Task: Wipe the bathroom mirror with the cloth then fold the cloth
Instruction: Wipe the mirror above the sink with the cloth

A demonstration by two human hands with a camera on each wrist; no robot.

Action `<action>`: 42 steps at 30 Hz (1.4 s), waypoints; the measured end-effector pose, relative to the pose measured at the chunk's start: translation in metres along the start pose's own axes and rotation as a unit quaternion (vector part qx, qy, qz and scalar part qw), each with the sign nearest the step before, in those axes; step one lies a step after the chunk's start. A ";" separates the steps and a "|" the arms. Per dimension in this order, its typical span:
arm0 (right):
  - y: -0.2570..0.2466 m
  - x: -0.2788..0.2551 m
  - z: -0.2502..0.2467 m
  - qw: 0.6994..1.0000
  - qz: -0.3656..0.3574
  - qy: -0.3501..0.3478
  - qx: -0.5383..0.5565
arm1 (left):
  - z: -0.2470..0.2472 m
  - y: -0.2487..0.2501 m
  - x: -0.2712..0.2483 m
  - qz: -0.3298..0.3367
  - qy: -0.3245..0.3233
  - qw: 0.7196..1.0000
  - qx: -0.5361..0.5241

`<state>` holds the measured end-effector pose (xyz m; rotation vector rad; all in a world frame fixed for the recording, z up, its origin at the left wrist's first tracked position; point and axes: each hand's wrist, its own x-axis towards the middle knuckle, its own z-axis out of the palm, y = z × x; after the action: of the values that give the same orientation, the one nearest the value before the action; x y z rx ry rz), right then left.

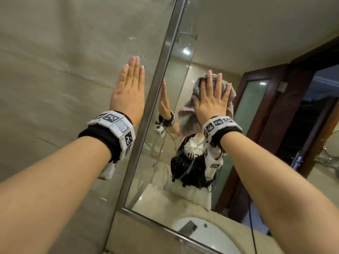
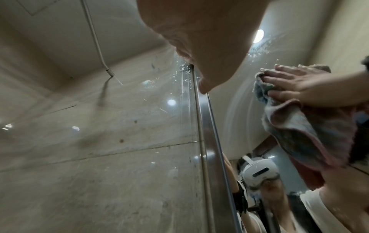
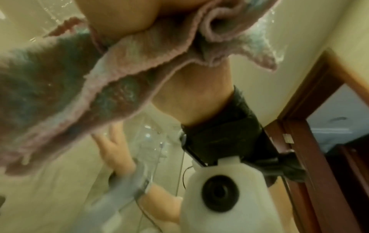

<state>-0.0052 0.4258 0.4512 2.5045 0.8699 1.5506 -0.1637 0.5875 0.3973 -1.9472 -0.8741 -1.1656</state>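
Bare glass on mirror (image 1: 185, 162) below and above cloth (image 1: 189, 120); metal frame (image 1: 159, 74) bounds it left, left hand (image 1: 129, 92) beyond.

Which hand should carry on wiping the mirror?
Right. The right hand already presses the cloth flat against the mirror; the left hand rests on the wall tile, empty.

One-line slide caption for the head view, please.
Right hand presses a grey-pink cloth flat on the mirror while the left hand braces on the tiled wall.
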 end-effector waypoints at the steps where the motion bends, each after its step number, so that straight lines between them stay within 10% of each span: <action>1: -0.003 -0.009 0.005 1.000 -0.018 -0.010 -0.007 | -0.001 0.000 0.000 0.001 -0.001 1.000 -0.009; 9: -0.041 -0.101 0.055 0.966 -0.208 -0.142 -0.065 | -0.007 -0.003 -0.001 0.013 -0.028 0.999 -0.030; 13: -0.014 -0.066 0.033 0.950 -0.290 -0.086 -0.079 | -0.013 -0.004 0.000 0.020 -0.040 0.998 -0.041; 25: 0.036 -0.045 0.011 0.999 0.007 -0.044 0.000 | -0.008 0.006 -0.023 0.052 -0.098 0.989 -0.098; 42: -0.021 -0.183 0.094 0.963 -0.216 -0.153 -0.048 | 0.023 0.030 -0.075 0.082 -0.154 0.974 -0.146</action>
<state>0.0043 0.3736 0.2516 2.2038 1.1553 1.0119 -0.1569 0.5759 0.3140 -2.4389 -0.7048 -0.9517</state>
